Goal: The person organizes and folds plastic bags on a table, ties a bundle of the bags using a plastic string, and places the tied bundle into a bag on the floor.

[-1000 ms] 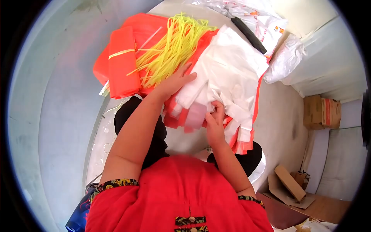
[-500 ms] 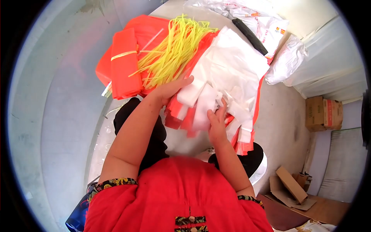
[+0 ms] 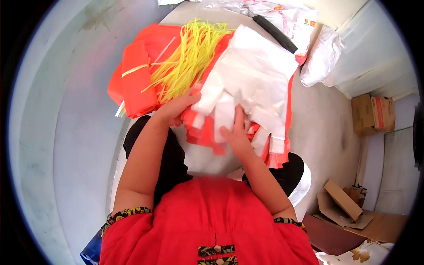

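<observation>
1. The white bags [image 3: 260,62] lie flat in front of the person, cut strips facing the body, probably so both hands reach them easily.
2. The left hand [image 3: 179,108] rests at the stack's left edge, thumb over the top, perhaps to steady the layers; whether it grips is hidden.
3. The right hand [image 3: 234,128] touches a white strip, thumb and forefinger spread (blur hides the contact, so I cannot tell if it pinches).
4. Red bags [image 3: 290,104] show beneath the white ones, their strips also pointing inward, seemingly to keep the ends aligned.
5. The yellow strings [image 3: 190,62] lie loose beside the stack, near the left hand; a similar band circles the red bundle [image 3: 136,81], apparently holding its folds.
</observation>
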Demonstrator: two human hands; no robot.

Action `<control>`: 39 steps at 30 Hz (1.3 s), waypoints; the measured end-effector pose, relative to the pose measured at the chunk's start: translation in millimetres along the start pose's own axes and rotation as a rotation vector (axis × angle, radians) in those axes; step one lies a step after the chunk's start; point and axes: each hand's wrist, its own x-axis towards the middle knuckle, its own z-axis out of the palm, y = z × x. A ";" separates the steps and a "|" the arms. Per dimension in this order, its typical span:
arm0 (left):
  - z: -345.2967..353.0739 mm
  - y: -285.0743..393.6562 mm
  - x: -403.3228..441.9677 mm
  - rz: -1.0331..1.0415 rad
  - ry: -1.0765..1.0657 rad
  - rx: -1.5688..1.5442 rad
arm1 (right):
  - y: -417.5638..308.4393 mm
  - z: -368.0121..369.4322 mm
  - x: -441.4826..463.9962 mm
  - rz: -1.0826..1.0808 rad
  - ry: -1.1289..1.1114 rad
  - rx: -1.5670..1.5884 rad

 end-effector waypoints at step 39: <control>17.0 -38.3 80.4 0.277 0.335 0.424 | 86.4 -152.2 16.8 -0.155 0.303 0.206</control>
